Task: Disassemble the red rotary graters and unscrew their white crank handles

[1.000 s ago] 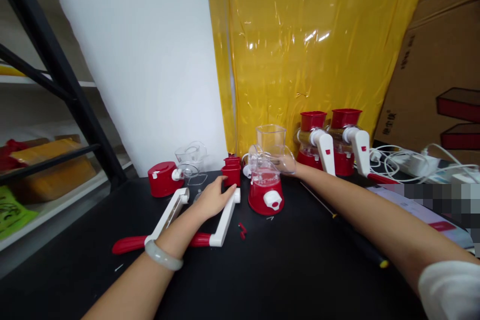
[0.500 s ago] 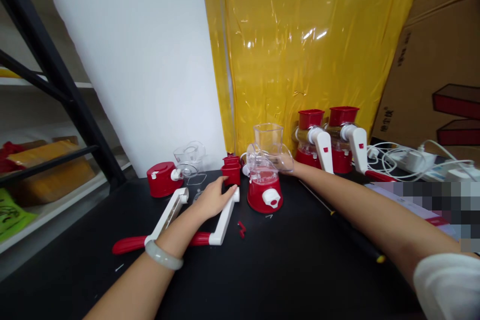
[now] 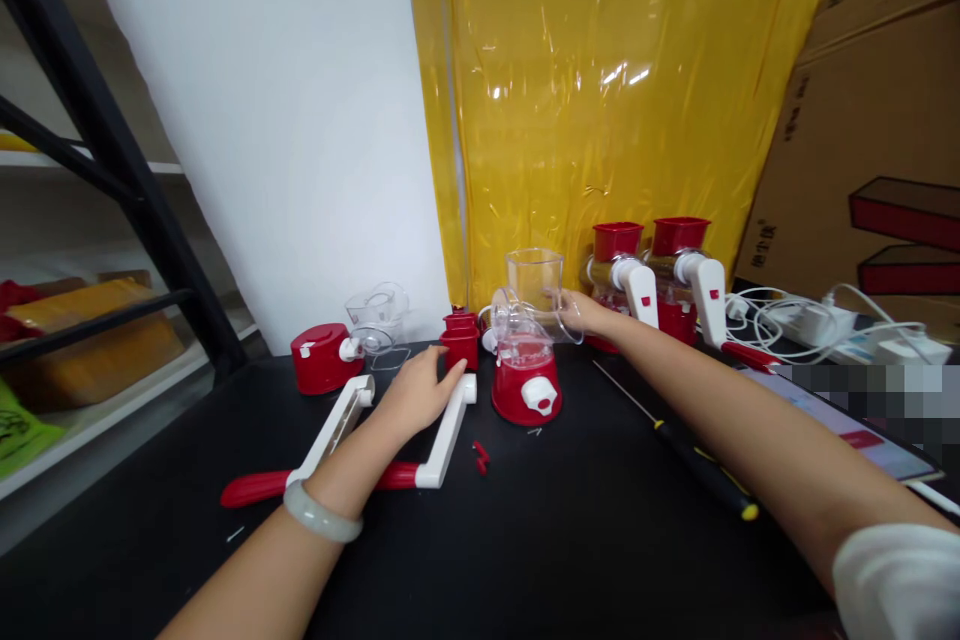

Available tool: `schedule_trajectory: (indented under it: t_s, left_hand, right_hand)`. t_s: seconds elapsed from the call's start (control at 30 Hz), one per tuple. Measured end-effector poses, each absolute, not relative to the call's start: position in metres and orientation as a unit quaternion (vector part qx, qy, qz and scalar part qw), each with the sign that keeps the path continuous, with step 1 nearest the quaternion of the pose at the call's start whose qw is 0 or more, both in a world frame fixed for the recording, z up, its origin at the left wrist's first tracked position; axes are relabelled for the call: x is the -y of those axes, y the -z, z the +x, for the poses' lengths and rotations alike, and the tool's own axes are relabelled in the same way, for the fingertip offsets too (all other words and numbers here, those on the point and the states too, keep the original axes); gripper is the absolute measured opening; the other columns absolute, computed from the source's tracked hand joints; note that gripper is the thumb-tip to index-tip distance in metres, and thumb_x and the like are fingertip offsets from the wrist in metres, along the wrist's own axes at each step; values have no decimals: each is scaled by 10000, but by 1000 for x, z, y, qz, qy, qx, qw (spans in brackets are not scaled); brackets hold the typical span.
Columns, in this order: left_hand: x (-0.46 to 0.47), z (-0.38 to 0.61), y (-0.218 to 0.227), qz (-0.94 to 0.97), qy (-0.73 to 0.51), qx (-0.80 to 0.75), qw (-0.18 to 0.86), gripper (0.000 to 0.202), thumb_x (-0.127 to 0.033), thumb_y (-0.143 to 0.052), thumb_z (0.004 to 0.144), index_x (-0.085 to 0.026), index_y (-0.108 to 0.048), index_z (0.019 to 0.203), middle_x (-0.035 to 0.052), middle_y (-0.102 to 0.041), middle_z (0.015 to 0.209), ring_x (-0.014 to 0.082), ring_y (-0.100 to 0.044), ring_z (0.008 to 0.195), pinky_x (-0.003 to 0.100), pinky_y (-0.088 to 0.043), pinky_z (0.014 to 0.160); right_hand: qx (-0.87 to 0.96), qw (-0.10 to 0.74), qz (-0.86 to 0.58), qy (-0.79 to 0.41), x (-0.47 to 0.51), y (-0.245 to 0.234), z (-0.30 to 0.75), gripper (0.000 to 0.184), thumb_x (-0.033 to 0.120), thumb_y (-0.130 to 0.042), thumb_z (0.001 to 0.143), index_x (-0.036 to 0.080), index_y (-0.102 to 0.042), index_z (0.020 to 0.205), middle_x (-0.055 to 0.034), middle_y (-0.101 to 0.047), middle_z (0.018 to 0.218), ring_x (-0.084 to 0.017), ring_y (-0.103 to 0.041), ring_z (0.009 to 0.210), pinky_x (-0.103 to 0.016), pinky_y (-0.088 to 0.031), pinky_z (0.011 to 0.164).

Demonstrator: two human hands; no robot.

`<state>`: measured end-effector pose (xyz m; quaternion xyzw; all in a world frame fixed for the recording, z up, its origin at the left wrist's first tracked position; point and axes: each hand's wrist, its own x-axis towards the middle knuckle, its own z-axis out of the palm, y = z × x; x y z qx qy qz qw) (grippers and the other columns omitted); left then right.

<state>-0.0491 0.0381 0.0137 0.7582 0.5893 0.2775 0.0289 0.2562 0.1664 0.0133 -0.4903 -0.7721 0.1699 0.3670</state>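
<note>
My left hand (image 3: 420,392) reaches over the black table, thumb and fingers apart, near the red plastic hoppers (image 3: 460,345) and the upper end of a white crank handle with a red grip (image 3: 446,435). A second crank handle (image 3: 330,435) lies left of it. At the centre stands a rotary grater (image 3: 527,385) with a red base, white knob and clear housing. My right hand (image 3: 581,312) is at the right rear of that housing; its fingertips are blurred behind the clear plastic. Small red pieces (image 3: 481,457) lie in front.
Two assembled rotary graters (image 3: 617,245) (image 3: 681,240) stand behind my right forearm. A screwdriver (image 3: 705,470) lies under it. At left are a red base (image 3: 324,360) and clear parts (image 3: 379,315). White cables (image 3: 780,320) and a tablet (image 3: 840,420) are at right.
My right hand has drawn back slightly to the right from behind the clear housing. The left hand has shifted only a little, its thumb a bit higher. The view has moved slightly.
</note>
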Motion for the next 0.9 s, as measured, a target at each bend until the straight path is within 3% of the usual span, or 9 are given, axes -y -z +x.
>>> schedule_trajectory:
  t_s: [0.1, 0.2, 0.33, 0.5, 0.7, 0.9]
  left_hand:
    - [-29, -41, -22, 747, -332, -576, -23, 422, -435, -458, 924, -131, -655, 1140, 153, -668, 1204, 294, -621, 1144, 439, -452, 1033]
    - [-16, -29, -24, 775, -347, -526, -43, 395, -411, -483, 919, -170, -685, 1157, 117, -618, 1312, 272, -546, 1254, 433, -400, 1099]
    - [-5, -15, -14, 807, -299, -509, -8, 457, -436, -494, 913, -192, -658, 1263, 102, -557, 1414, 271, -490, 1322, 462, -376, 1122]
    - [-5, -7, -4, 819, -273, -504, 16, 516, -459, -478, 920, -204, -589, 1355, 99, -501, 1465, 266, -428, 1379, 469, -339, 1147]
    - [-6, 1, -6, 819, -281, -499, 39, 487, -412, -492, 916, -187, -610, 1333, 93, -575, 1391, 277, -452, 1363, 486, -350, 1141]
    - [-4, 8, -12, 815, -287, -502, 46, 456, -415, -486, 924, -158, -668, 1254, 74, -658, 1284, 265, -503, 1322, 457, -389, 1127]
  right_hand:
    - [703, 424, -531, -210, -160, -32, 262, 398, 153, -726, 712, 126, -656, 1103, -144, -725, 1008, -234, -696, 876, -376, -533, 870]
    - [627, 543, -494, -260, -155, -63, 265, 311, 142, -588, 815, 168, -611, 1124, -114, -706, 1026, -172, -690, 818, -389, -537, 862]
    - [618, 653, -381, -216, -131, -109, 258, 255, 396, -526, 907, 208, -596, 1065, -74, -689, 999, -153, -689, 826, -396, -516, 899]
    - [694, 621, -344, -122, -82, -128, 239, 489, 638, -464, 886, 216, -625, 1076, -84, -687, 1049, -224, -663, 989, -444, -492, 944]
    - [746, 537, -390, -55, -65, -114, 230, 631, 647, -646, 767, 201, -620, 1214, -160, -644, 1205, -328, -608, 1119, -553, -446, 992]
    - [752, 511, -410, -70, -67, -107, 220, 709, 649, -740, 666, 177, -640, 1186, -153, -684, 1065, -330, -637, 1044, -526, -473, 957]
